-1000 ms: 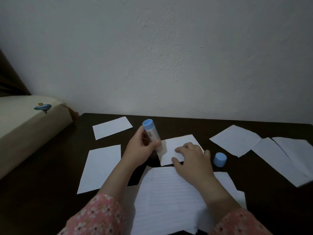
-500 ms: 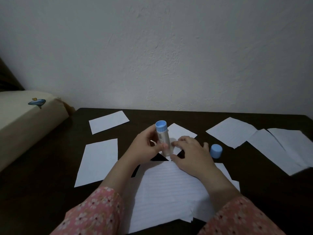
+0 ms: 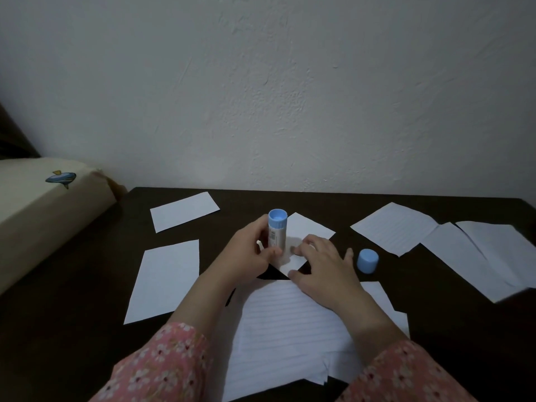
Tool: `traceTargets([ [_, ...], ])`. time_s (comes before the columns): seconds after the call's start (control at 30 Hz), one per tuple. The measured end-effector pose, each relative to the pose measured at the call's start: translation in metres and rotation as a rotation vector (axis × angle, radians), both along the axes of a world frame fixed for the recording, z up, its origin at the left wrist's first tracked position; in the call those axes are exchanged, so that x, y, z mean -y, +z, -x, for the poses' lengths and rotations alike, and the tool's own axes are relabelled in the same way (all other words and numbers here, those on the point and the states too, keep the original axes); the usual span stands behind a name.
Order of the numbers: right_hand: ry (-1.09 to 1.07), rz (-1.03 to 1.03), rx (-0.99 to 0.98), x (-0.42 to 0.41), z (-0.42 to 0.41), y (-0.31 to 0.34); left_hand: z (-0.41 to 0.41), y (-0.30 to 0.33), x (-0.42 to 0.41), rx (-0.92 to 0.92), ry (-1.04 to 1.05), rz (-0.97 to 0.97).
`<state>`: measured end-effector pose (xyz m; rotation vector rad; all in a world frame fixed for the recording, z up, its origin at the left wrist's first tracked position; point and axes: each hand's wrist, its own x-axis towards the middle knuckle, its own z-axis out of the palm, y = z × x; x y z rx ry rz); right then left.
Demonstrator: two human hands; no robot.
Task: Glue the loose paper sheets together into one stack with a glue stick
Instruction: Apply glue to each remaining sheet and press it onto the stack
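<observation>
Left hand point(image 3: 251, 250) is gripping the glue stick point(image 3: 277, 231), fingers and thumb curled round the barrel, thumb across the front. Stick is standing roughly upright, blue twist end up, lower end down on the small paper sheet point(image 3: 306, 236); the tip itself is hidden behind the hand.

Right hand point(image 3: 323, 266) is lying flat on that same small sheet, fingers spread and only loosely bent, fingertips pressing on the paper just beside the stick, holding nothing.

Blue cap point(image 3: 367, 260) is sitting off the stick on the dark counter point(image 3: 435, 329), just right of the right hand, not touching it.

Lined paper stack point(image 3: 287, 329) is lying nearest the person, under both forearms, edges uneven at its lower right. Loose sheets are lying around it: one blank sheet point(image 3: 166, 281) to the left, another point(image 3: 184, 211) further back left, a lined sheet point(image 3: 394, 227) back right, and overlapping sheets point(image 3: 487, 256) at the far right.

Pink floral sleeves point(image 3: 162, 369) are covering both forearms. Cream cushion with a small blue print point(image 3: 43, 198) is sitting off the counter's left side.
</observation>
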<state>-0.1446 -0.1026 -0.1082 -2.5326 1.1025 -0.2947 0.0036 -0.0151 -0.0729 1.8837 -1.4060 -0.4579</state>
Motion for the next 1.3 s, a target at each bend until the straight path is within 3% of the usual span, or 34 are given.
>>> traceTargets([
  [0.53,0.008,0.003,-0.01,0.002,0.0,-0.002,-0.013,-0.002,0.0,-0.073,0.24,0.034],
  [0.73,0.006,0.017,-0.011,0.0,0.0,-0.001,-0.02,0.002,-0.006,-0.439,0.406,0.388],
  [0.97,-0.003,0.031,-0.037,-0.002,-0.001,-0.001,-0.027,0.01,-0.012,-0.511,0.426,0.473],
  [1.17,-0.006,0.029,-0.048,-0.003,0.0,0.001,-0.031,0.005,-0.014,-0.424,0.499,0.383],
  [1.3,-0.021,0.039,-0.048,-0.006,0.0,0.005,-0.034,0.001,-0.016,-0.178,0.518,0.29],
])
